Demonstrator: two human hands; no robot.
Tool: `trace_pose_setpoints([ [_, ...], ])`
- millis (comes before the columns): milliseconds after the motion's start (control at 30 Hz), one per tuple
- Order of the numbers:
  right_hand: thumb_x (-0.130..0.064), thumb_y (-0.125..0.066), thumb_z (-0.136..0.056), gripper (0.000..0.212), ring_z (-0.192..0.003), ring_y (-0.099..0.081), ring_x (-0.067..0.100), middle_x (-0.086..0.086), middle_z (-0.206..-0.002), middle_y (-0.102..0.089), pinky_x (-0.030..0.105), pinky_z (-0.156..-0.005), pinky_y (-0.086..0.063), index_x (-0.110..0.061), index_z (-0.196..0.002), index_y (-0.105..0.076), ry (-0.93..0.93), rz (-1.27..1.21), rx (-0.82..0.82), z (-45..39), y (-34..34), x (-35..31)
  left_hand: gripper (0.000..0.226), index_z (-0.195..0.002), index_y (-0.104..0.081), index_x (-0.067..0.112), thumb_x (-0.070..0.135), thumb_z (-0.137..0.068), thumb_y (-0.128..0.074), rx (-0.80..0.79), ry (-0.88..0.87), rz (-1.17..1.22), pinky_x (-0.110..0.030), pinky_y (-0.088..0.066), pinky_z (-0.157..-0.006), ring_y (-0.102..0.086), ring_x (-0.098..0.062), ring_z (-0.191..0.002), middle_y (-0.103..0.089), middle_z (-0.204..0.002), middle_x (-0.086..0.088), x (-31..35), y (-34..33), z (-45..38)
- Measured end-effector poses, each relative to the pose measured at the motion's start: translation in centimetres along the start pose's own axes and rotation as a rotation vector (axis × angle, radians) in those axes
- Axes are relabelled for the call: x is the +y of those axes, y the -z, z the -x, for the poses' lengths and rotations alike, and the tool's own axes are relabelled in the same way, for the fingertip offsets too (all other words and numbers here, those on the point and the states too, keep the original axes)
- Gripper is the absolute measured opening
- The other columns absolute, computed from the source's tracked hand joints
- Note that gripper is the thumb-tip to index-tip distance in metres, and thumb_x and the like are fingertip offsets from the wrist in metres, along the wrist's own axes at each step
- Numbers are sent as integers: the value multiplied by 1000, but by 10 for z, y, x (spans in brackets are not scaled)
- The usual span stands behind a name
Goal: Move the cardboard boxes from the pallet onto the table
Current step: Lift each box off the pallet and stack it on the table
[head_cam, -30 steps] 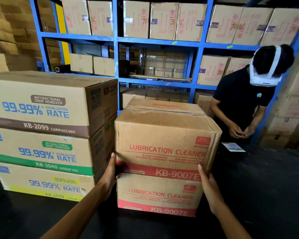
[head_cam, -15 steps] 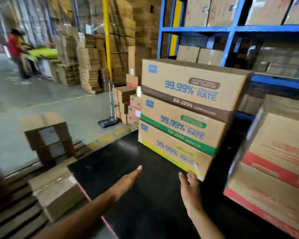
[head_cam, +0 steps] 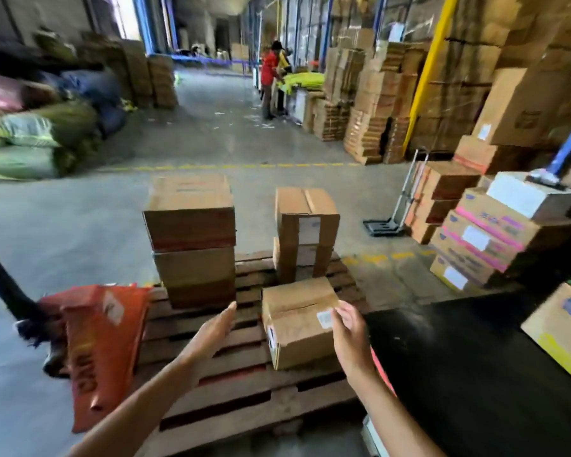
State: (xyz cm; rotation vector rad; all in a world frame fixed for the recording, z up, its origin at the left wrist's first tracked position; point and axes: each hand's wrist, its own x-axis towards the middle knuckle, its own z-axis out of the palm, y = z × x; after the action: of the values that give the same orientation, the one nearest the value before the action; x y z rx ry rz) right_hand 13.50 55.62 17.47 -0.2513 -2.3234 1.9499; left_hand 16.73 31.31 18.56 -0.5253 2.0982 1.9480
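A wooden pallet (head_cam: 231,384) lies on the floor below me. Nearest on it is a single cardboard box (head_cam: 294,319) with a white label. Behind it stand a stack of two narrow boxes (head_cam: 305,225) and, to the left, a wider stack of three boxes (head_cam: 192,239). My left hand (head_cam: 216,328) hovers open over the pallet slats, left of the near box and apart from it. My right hand (head_cam: 348,333) is open at the near box's right edge, fingers by the label. The black table (head_cam: 475,374) fills the lower right.
An orange sack (head_cam: 103,344) lies over the pallet's left side. A box with yellow print (head_cam: 564,328) sits on the table's right edge. Stacked boxes (head_cam: 485,239) and a hand truck (head_cam: 393,219) stand to the right. A person in red (head_cam: 269,77) works far down the aisle.
My hands have let go of the lubrication cleaner box left on the table. The view swung left from the table to the pallet, and both open hands now reach toward the near box.
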Motion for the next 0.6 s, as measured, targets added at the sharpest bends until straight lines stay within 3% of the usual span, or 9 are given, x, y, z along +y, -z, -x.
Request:
trace_pose_setpoints([
  [133, -19, -56, -95, 35, -107, -56, 15, 11, -121, -61, 18, -83, -43, -3, -126, -54, -86, 67, -134, -51, -60, 37, 60, -140, -49, 14, 53, -95, -41, 83, 40, -6, -31, -32, -106, -47, -18, -131, -50, -144, -7, -24, 15, -52],
  [233, -24, -54, -96, 38, -100, -55, 12, 7, -116, -61, 7, -69, -38, -2, -128, -54, -180, 152, -169, -108, -89, 89, 63, -141, -47, 16, 56, -94, -40, 61, 110, -22, -29, -32, -104, -48, -14, -124, -50, -144, -6, -34, 13, -104],
  [333, -30, -54, -96, 41, -104, -59, 20, 10, -118, -62, 19, -75, -44, -3, -127, -53, -300, 244, -141, -181, -109, 152, 77, -144, -43, 20, 69, -84, -43, 57, 184, -43, -30, -31, -105, -44, -15, -131, -45, -149, -5, -43, -2, -178],
  [433, -31, -55, -95, 45, -112, -59, 32, 18, -125, -61, 32, -88, -44, -1, -129, -53, -412, 349, -89, -246, -119, 213, 83, -139, -49, 20, 75, -77, -52, 47, 289, -74, -29, -38, -100, -49, -14, -124, -50, -143, -2, -69, -18, -260],
  [533, -34, -54, -95, 50, -116, -56, 35, 20, -131, -58, 39, -96, -45, -2, -133, -50, -476, 470, -52, -305, -119, 275, 51, -131, -53, 16, 51, -93, -49, 24, 350, -159, -18, -42, -74, -54, -4, -97, -56, -121, 3, -101, -37, -330],
  [600, -36, -54, -94, 52, -119, -53, 38, 22, -133, -55, 44, -99, -44, -2, -134, -48, -510, 559, -14, -341, -117, 319, 50, -129, -54, 15, 49, -94, -50, 26, 381, -215, -17, -43, -73, -56, -8, -97, -57, -118, 1, -130, -47, -377],
])
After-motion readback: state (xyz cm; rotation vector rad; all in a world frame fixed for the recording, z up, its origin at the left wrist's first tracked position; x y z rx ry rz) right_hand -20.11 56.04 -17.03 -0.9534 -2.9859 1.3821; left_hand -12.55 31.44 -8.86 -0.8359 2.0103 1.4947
